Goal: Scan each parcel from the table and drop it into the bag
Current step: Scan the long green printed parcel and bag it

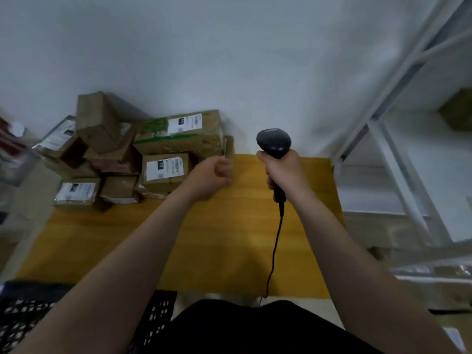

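Note:
Several taped cardboard parcels (pixel 166 172), some with white labels, are piled on the left back part of the yellow table (pixel 229 238). A small brown parcel (pixel 229 145) stands at the pile's right end. My left hand (pixel 212 176) is at its base with curled fingers; whether it grips the parcel is unclear. My right hand (pixel 282 172) holds the handle of a black barcode scanner (pixel 274 145), upright above the table to the right of the pile. The scanner's cable (pixel 274 251) runs down over the table's front edge.
A black perforated crate (pixel 23 310) sits below the table's front left corner. White metal shelving (pixel 398 159) stands to the right, with a cardboard box (pixel 457 111) on one shelf. A plain wall rises behind the table.

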